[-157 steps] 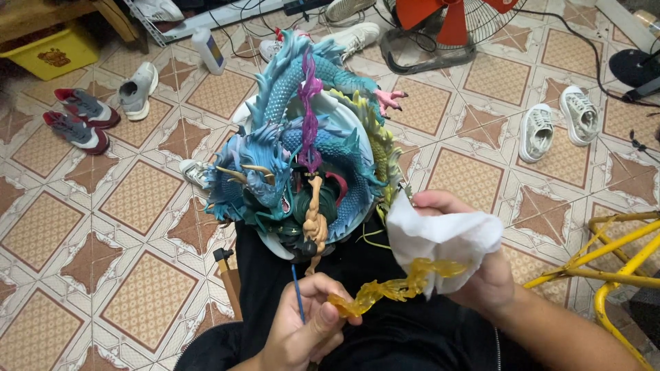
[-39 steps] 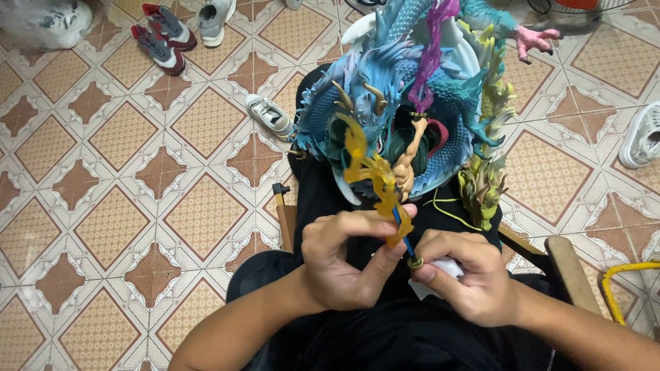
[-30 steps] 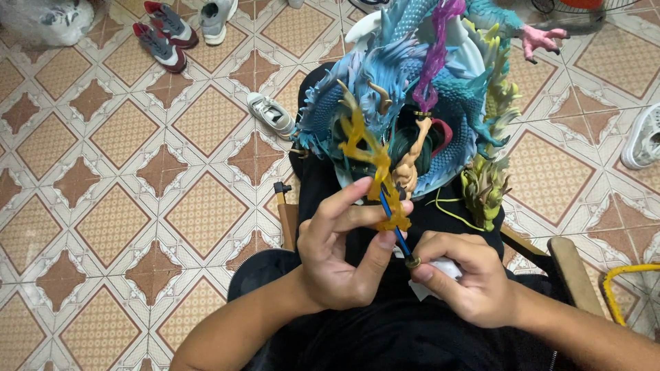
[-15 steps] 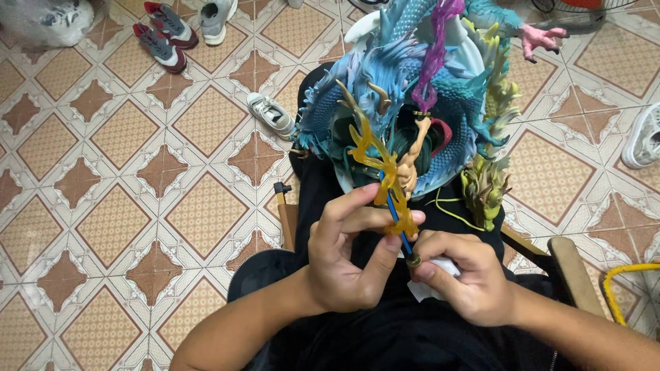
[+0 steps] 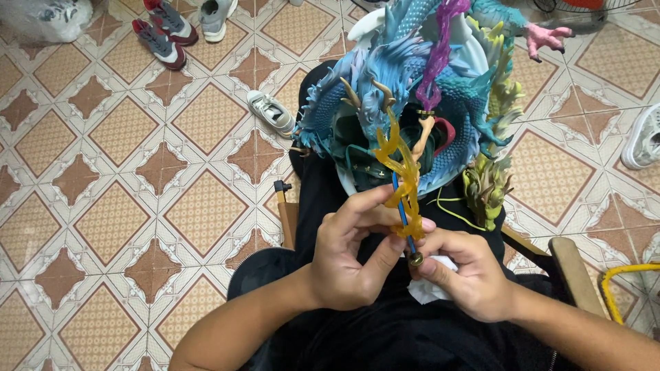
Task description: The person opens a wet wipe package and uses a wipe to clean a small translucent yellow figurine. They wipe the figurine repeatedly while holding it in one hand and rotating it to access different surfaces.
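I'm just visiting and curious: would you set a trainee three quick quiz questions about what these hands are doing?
1. True or false: the left hand holds the yellow flame piece.
2. What lies under the right hand? A) white tissue B) a shoe C) a fan
3. What big thing rests on the person's lap beyond the hands?

Key: 1 true. 2 A, the white tissue. 3 the blue dragon figure.

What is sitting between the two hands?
In the head view, a thin blue stick with a translucent yellow flame-shaped piece stands between the left hand and right hand, pinched by both.
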